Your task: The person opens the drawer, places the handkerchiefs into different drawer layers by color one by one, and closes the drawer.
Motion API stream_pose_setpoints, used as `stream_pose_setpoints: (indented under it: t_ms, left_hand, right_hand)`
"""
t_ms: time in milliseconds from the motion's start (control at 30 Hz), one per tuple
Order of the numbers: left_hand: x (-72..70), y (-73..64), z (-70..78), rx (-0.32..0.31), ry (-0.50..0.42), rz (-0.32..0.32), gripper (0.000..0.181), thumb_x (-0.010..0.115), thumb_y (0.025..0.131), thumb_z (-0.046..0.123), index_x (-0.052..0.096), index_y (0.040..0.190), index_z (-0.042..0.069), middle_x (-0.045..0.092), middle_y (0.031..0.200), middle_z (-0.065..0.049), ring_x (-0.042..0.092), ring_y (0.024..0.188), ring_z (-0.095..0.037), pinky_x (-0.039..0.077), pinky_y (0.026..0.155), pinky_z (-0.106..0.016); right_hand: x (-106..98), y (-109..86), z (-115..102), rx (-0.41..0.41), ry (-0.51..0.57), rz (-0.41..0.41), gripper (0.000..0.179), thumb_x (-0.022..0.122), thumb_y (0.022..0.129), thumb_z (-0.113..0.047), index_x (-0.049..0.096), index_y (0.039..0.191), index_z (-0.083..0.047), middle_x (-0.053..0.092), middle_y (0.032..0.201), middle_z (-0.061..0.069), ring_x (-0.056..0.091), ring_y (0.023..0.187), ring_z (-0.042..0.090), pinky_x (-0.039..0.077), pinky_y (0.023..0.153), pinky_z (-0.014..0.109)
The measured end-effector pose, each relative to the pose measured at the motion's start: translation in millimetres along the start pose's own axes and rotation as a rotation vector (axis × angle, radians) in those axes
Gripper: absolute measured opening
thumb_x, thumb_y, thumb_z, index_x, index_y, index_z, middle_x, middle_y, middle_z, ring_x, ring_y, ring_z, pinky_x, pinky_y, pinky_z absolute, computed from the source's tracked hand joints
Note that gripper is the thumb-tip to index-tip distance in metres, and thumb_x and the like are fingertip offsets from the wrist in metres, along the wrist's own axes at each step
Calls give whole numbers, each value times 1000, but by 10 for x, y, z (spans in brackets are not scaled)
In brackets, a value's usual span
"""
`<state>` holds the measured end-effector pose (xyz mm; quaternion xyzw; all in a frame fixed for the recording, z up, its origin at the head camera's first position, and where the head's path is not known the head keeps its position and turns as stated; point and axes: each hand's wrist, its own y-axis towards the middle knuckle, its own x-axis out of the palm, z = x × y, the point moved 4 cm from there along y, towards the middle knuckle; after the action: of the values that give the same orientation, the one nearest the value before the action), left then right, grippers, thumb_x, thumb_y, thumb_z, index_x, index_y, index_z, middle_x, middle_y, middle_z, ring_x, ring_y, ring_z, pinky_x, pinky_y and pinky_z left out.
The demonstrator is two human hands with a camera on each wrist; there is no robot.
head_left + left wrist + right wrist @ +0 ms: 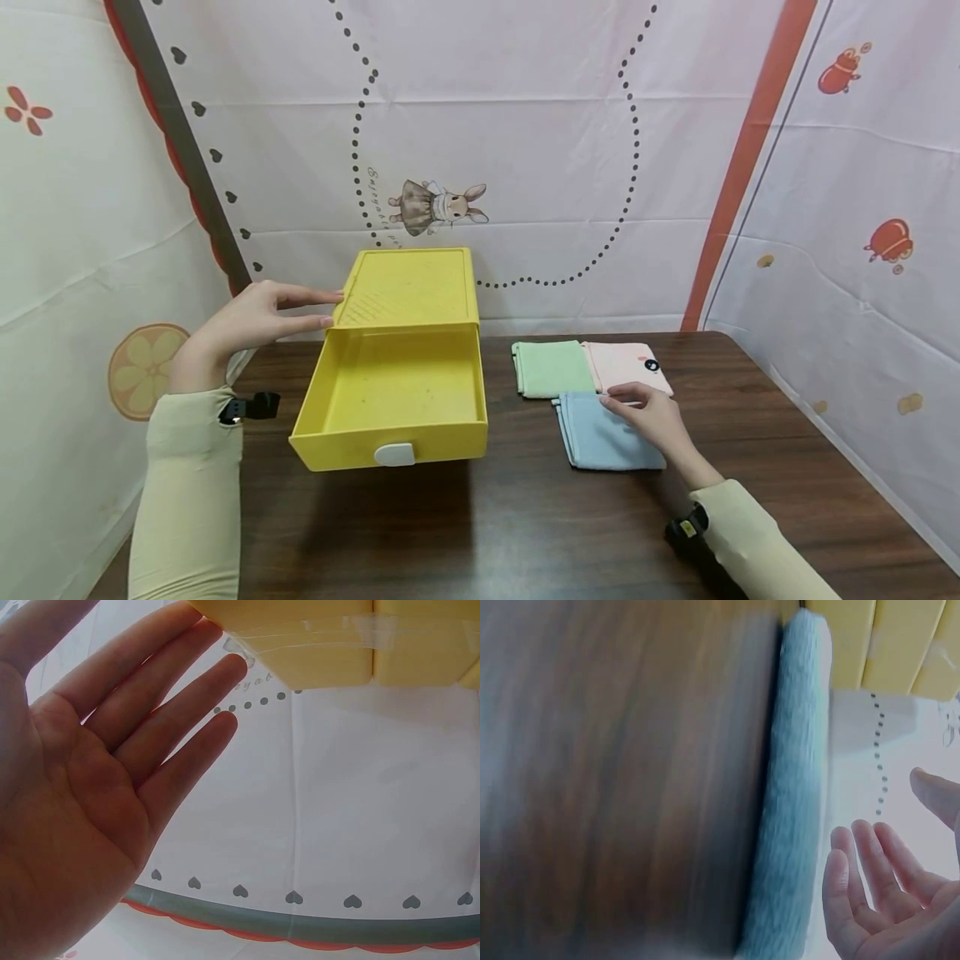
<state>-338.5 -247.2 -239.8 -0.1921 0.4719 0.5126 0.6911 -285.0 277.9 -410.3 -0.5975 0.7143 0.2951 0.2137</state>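
Observation:
A yellow drawer box [412, 287] stands at the back of the table, its drawer [390, 446] pulled out toward me and its inner floor showing. On the drawer's front sits a white handle [394, 454]. My left hand [251, 321] reaches to the box's left side, straight fingertips right at its edge. In the left wrist view the palm faces the camera, with the fingers [187, 742] extended. Over a folded light-blue cloth [600, 442] hovers my right hand [652, 417], fingers loosely bent, thumb apart from them. The right wrist view shows the cloth's thick edge [791, 787] beside that hand.
Behind the blue cloth lie a folded green cloth [553, 369] and a folded pink cloth [622, 362] with a dark round mark. Printed white sheets [555, 167] hang behind and on both sides of the dark wooden table [517, 533].

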Motion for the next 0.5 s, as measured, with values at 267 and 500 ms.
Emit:
stream_pose_setpoints:
  t_ms: [267, 500]
  left_hand:
    - [2, -1, 10, 11, -5, 0, 45, 68, 83, 49, 65, 123, 29, 65, 122, -3, 60, 113, -25, 49, 89, -53]
    - [-1, -4, 5, 14, -8, 1, 45, 69, 83, 48, 65, 123, 29, 65, 122, -3, 60, 112, -26, 49, 89, -53]
  right_hand:
    - [-121, 10, 94, 67, -3, 15, 50, 68, 84, -46, 67, 114, -7, 69, 107, 14, 63, 83, 17, 50, 64, 23]
    - [-190, -2, 144, 97, 47, -28, 56, 67, 85, -47, 63, 120, -2, 69, 108, 18, 65, 83, 19, 53, 66, 24]
